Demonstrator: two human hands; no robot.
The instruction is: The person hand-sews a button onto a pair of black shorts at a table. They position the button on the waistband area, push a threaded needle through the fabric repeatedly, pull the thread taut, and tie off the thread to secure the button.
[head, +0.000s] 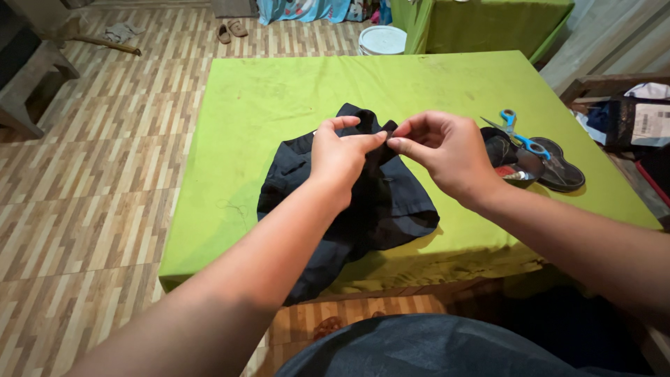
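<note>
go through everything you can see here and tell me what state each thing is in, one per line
Left hand: pinching the cloth's raised fold.
Right hand: pinching the same fold.
Dark navy cloth garment: crumpled, hanging over the table edge.
Blue-handled scissors: lying untouched, blades look shut.
Lime-green covered table: cover spread flat.
White round bucket: on the floor, lidded.

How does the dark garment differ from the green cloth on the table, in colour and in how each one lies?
The dark garment is near black; the green cloth is bright lime. The garment lies crumpled, part pinched up by the left hand and right hand; the green cloth is spread flat. The garment covers only a small part; the green cloth covers the whole tabletop. Both are fabric.
</note>
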